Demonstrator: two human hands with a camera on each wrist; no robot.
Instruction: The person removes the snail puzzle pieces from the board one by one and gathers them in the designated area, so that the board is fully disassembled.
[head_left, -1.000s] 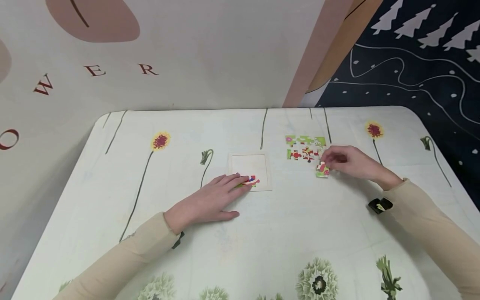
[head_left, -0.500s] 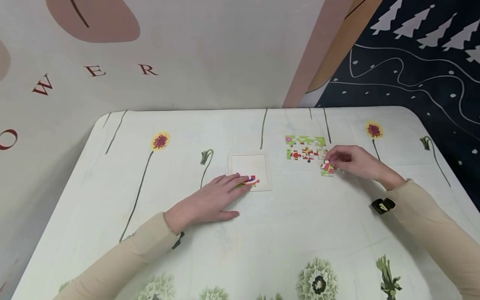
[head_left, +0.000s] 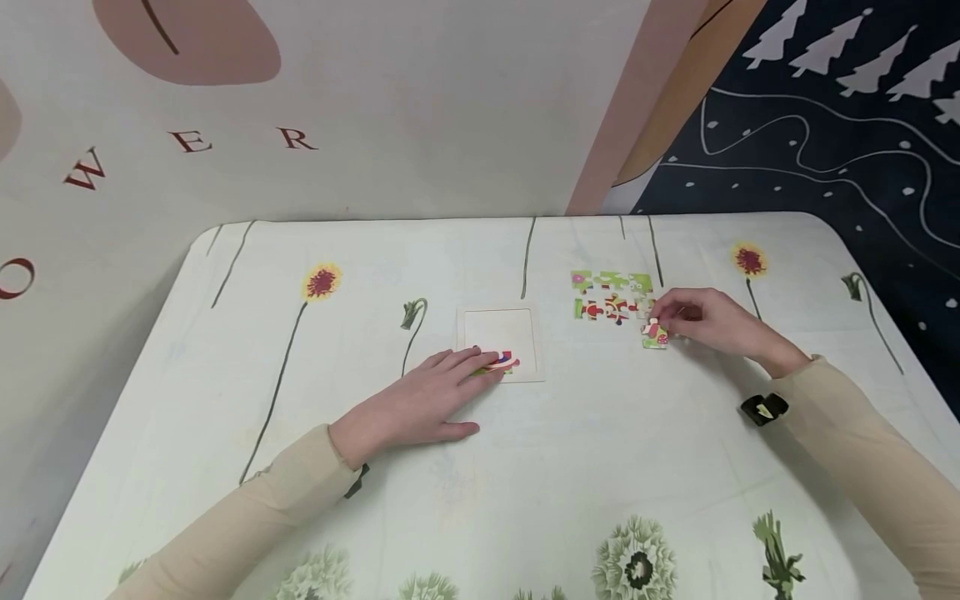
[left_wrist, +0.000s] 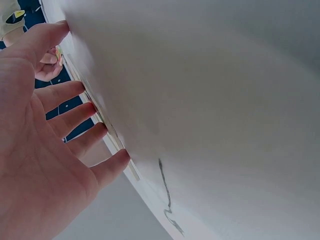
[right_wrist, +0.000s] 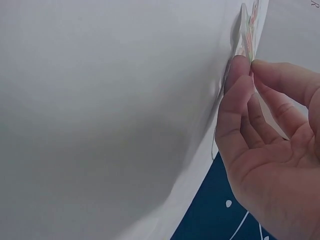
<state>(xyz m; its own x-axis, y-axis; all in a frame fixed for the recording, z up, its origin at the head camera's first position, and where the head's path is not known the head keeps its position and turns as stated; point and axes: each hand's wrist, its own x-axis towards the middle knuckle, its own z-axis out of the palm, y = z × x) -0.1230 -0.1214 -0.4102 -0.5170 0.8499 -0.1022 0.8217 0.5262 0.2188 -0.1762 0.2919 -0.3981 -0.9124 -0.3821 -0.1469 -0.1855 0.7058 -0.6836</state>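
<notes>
My right hand [head_left: 705, 323] pinches a puzzle piece [head_left: 654, 335] printed in red, white and green, between thumb and fingers; the right wrist view shows this piece [right_wrist: 245, 42] edge-on and slightly raised. Just beyond it lie several loose puzzle pieces [head_left: 611, 308] in two rough rows. On the left, my left hand [head_left: 427, 402] rests with straight, spread fingers over the near part of a square, pale puzzle frame [head_left: 537, 337]. Coloured pieces [head_left: 504, 362] show inside the frame's near edge, partly hidden under those fingers. In the left wrist view the left palm [left_wrist: 37, 140] holds nothing.
A white tablecloth [head_left: 570, 467] printed with flowers covers the table. Its far edge meets a pale wall [head_left: 450, 125] with letters. A dark cloth with white trees [head_left: 825, 150] hangs at the right.
My right hand has shifted slightly to the right with the puzzle piece, which has also moved a little away from me. The left hand stays in place on the frame.
</notes>
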